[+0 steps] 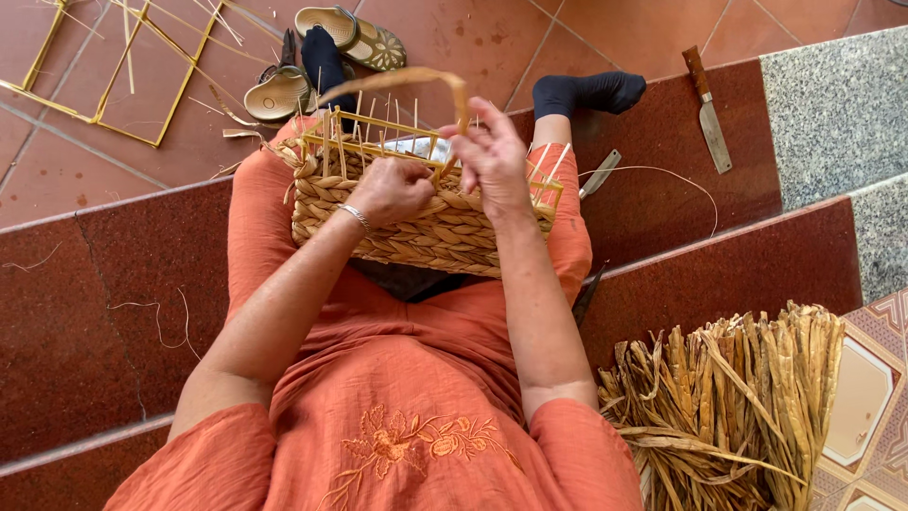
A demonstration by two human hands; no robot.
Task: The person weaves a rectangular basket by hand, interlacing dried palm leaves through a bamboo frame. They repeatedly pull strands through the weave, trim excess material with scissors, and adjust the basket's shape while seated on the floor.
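Observation:
A half-woven basket (416,222) of thick braided straw rests on my lap, with thin yellow upright ribs standing along its top. My left hand (397,189) presses on the basket's upper woven edge, fingers curled against the braid. My right hand (492,151) is raised just above the rim and pinches a flat dried straw strand (407,80) that arcs up and over to the left. A silver bracelet sits on my left wrist.
A bundle of dried straw (728,407) lies at my right on the step. A knife with a wooden handle (707,109) and a smaller blade (600,174) lie on the red step. A yellow wire frame (113,71) and sandals (352,36) are on the tiled floor.

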